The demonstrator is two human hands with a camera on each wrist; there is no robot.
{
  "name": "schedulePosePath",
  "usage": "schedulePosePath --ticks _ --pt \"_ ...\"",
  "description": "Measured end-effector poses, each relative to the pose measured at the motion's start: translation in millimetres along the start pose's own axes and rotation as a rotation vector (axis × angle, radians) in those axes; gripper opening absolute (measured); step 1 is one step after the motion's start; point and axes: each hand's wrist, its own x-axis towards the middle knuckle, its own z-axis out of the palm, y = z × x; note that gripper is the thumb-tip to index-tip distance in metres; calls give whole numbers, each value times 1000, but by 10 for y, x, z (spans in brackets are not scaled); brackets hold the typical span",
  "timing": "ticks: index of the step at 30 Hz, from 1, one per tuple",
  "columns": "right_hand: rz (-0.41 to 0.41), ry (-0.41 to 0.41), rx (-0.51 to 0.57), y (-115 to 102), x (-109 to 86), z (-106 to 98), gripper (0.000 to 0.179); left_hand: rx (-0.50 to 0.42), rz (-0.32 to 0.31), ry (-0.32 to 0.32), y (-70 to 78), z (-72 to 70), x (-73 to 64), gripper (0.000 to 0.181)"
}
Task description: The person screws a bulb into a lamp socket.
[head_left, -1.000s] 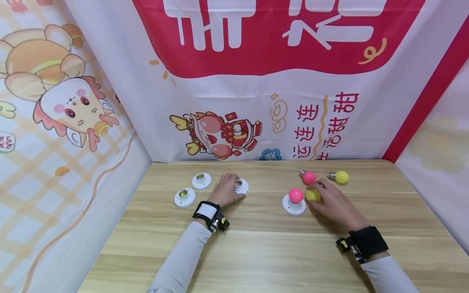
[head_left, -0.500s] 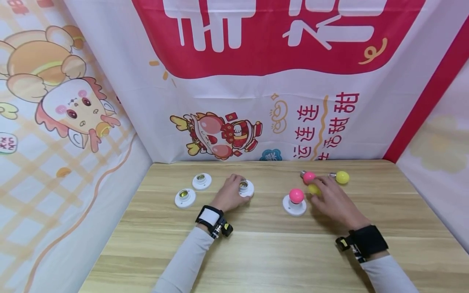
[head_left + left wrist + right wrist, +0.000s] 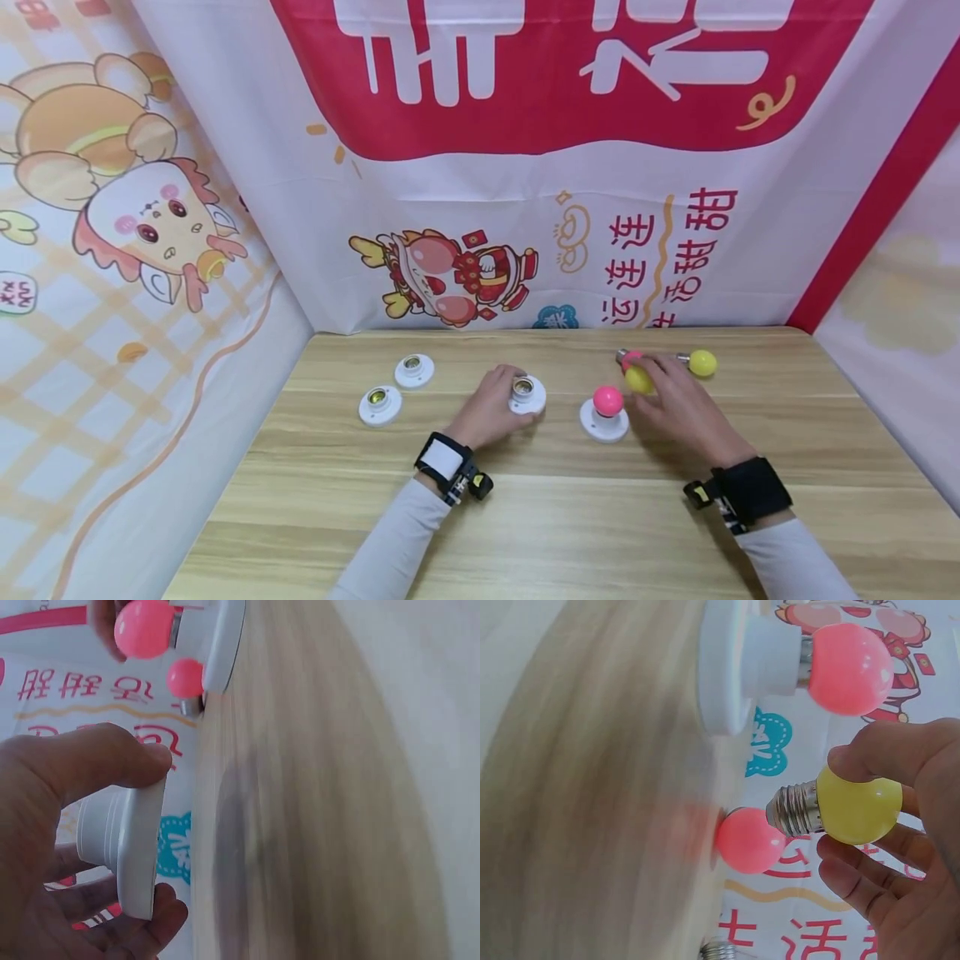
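Observation:
My left hand (image 3: 491, 408) grips a white round lamp socket (image 3: 528, 395) by its rim. The left wrist view shows that socket (image 3: 139, 840) between thumb and fingers, held above the wood. In my right hand (image 3: 686, 412) a yellow light bulb (image 3: 639, 381) is pinched by its globe; its bare metal screw end points down at the table in the right wrist view, where the bulb (image 3: 859, 806) is plain. Between the hands stands another socket (image 3: 604, 427) with a pink bulb (image 3: 607, 401) upright in it.
Two more sockets, one (image 3: 414, 371) behind the other (image 3: 380, 406), lie at the left with nothing in them. Behind my right hand lie a pink bulb (image 3: 632, 357) and a yellow bulb (image 3: 702, 363) on the wooden table (image 3: 555, 533). A printed cloth (image 3: 465, 192) hangs behind the table.
My left hand has moved right with the socket, towards the one bearing the pink bulb. The yellow bulb in my right hand has shifted slightly away from me, towards the back of the table.

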Motion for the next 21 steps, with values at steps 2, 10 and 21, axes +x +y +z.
schedulePosePath --ticks 2,10,21 --pt "-6 13 9 -26 7 -15 63 -12 22 -2 46 23 -13 75" --pt "-63 65 -1 -217 28 -121 59 -15 76 -19 208 71 -47 76" --pt "-129 123 -21 -395 47 -168 60 -36 126 -32 348 136 -47 78"
